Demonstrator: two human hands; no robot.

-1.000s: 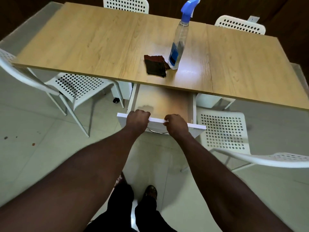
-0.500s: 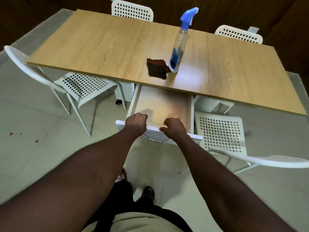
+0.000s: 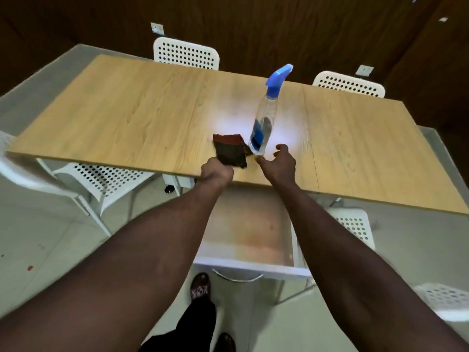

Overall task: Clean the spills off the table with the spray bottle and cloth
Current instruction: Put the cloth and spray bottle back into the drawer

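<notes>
A dark brown folded cloth (image 3: 229, 149) lies near the front edge of the wooden table (image 3: 132, 118). My left hand (image 3: 217, 172) has its fingers curled over the cloth's near left corner and grips it. A clear spray bottle (image 3: 264, 123) with a blue trigger head stands upright just right of the cloth. My right hand (image 3: 279, 162) is at the bottle's base with thumb and fingers spread apart, not closed around it. No spill is plainly visible on the tabletop, only a bright glare patch around the bottle.
A white drawer (image 3: 250, 269) stands pulled out under the table's front edge, between my arms, with nothing visible inside. White perforated chairs stand at the left (image 3: 101, 176), far side (image 3: 186, 57) and right (image 3: 355, 224). My feet (image 3: 200, 288) are on the tiled floor below.
Both hands have let go of the drawer front and moved up onto the table, the left to the cloth, the right to the bottle's base. The drawer stays pulled out.
</notes>
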